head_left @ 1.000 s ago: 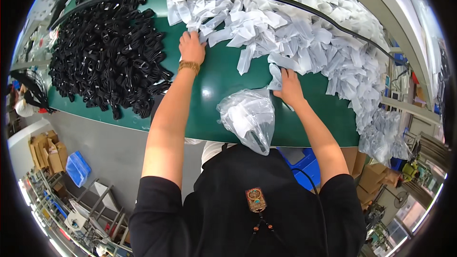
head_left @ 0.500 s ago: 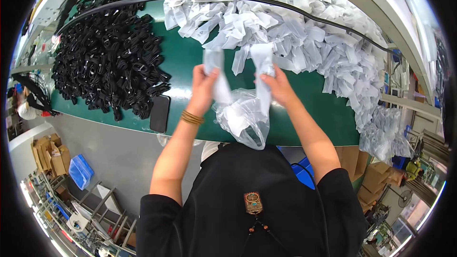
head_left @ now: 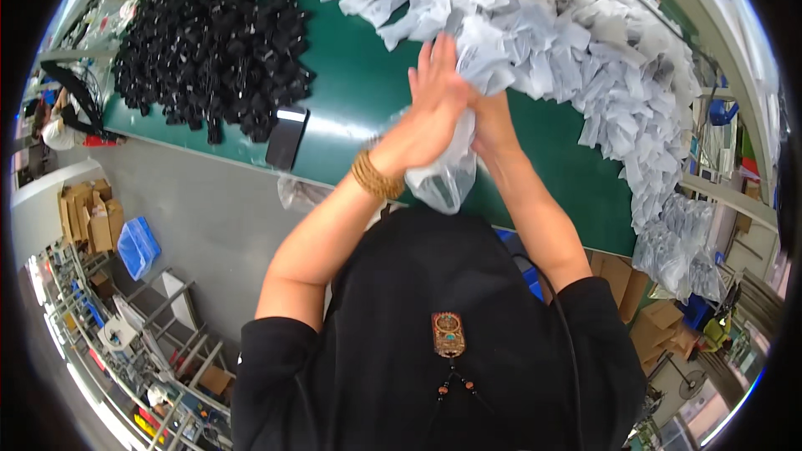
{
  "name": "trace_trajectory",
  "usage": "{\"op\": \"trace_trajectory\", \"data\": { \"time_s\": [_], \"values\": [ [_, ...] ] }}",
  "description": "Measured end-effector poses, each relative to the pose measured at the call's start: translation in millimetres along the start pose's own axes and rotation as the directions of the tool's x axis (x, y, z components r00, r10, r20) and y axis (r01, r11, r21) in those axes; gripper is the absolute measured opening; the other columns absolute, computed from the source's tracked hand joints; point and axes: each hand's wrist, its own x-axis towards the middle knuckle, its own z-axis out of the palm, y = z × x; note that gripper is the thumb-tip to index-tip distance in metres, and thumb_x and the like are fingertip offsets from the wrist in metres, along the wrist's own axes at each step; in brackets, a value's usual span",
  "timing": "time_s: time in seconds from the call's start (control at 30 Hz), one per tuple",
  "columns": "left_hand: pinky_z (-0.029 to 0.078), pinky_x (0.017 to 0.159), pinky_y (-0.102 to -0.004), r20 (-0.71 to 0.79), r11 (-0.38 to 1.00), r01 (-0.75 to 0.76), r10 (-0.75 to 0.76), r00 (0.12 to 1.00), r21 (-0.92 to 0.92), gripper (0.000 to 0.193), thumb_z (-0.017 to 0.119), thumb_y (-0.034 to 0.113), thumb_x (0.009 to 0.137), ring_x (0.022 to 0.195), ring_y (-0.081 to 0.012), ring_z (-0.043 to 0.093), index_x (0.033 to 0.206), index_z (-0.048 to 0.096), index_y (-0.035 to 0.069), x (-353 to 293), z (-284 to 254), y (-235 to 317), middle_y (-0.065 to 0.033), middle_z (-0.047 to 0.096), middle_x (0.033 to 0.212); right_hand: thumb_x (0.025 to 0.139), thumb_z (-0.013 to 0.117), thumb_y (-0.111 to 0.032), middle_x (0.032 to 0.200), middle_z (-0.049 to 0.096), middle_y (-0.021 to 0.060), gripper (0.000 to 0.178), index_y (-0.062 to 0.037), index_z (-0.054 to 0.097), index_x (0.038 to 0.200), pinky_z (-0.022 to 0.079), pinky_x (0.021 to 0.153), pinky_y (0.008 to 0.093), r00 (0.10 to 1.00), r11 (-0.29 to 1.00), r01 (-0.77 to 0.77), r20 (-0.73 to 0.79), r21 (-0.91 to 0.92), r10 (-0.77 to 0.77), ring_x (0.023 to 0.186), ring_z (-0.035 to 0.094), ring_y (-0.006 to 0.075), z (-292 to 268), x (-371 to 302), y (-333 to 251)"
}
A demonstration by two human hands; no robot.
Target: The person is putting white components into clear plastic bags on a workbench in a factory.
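My left hand (head_left: 436, 104) reaches over the table with its fingers stretched out flat, crossing in front of my right hand. My right hand (head_left: 494, 121) is pressed close beside it, and its fingers are mostly hidden. Just past my fingertips lies the near edge of a heap of frosted white plastic sleeves (head_left: 535, 42); a sleeve (head_left: 484, 63) shows right by the hands, but whether it is held I cannot tell. Below my hands, a crumpled clear plastic bag (head_left: 444, 182) rests at the table's front edge, partly covered by my left wrist.
A large heap of coiled black cables (head_left: 213, 42) covers the left of the green table (head_left: 351, 75). A black phone (head_left: 286, 140) lies at the front edge beside it. Clear plastic bags (head_left: 681, 242) hang at the right corner. Cardboard boxes (head_left: 88, 217) and a blue bin (head_left: 138, 246) stand on the floor.
Half a second ago my hands were apart, each with a white strip-like sleeve. They have since come together, moving toward the white heap. The view has tilted, shifting the table upward.
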Motion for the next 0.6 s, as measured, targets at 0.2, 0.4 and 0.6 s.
{"op": "trace_trajectory", "data": {
  "time_s": [0.2,0.4,0.6],
  "values": [
    [0.034,0.101,-0.0365,-0.215,0.985,0.159,-0.169,0.962,-0.064,0.067,0.048,0.048,0.095,0.125,-0.0296,0.039,0.135,0.037,-0.005,-34.0,-28.1,-6.1,-0.0213,0.038,0.138,0.074,0.075,-0.012,0.124,0.053,0.0167,0.062,-0.0001,0.046,0.127,0.047,0.095,0.0409,0.974,0.986,0.131,0.198,-0.102,-0.108,0.118,0.052,0.0251,-4.3,-28.9,-48.2],
    [0.047,0.07,-0.0306,-0.199,0.724,0.636,-0.687,0.699,-0.267,0.052,0.075,0.041,0.078,0.079,-0.0161,0.055,0.098,0.054,-0.002,-114.4,31.2,-149.5,-0.0069,0.057,0.081,0.07,0.081,-0.018,0.116,0.054,0.0159,0.069,-0.0011,0.042,0.125,0.048,0.091,0.0391,0.844,0.795,0.483,0.438,-0.367,-0.31,0.107,0.055,0.0262,25.1,-85.4,-44.0],
    [0.042,0.058,-0.0268,-0.334,0.85,0.467,-0.526,0.782,-0.244,0.027,0.07,0.025,0.083,0.064,-0.0107,0.048,0.086,0.057,0.001,-97.1,21.9,-159.1,-0.0038,0.054,0.074,0.068,0.084,-0.012,0.121,0.054,0.016,0.076,-0.0021,0.037,0.127,0.048,0.09,0.0416,0.827,0.689,0.549,0.426,-0.473,-0.367,0.107,0.058,0.0273,29.1,-92.8,15.9]
  ]
}}
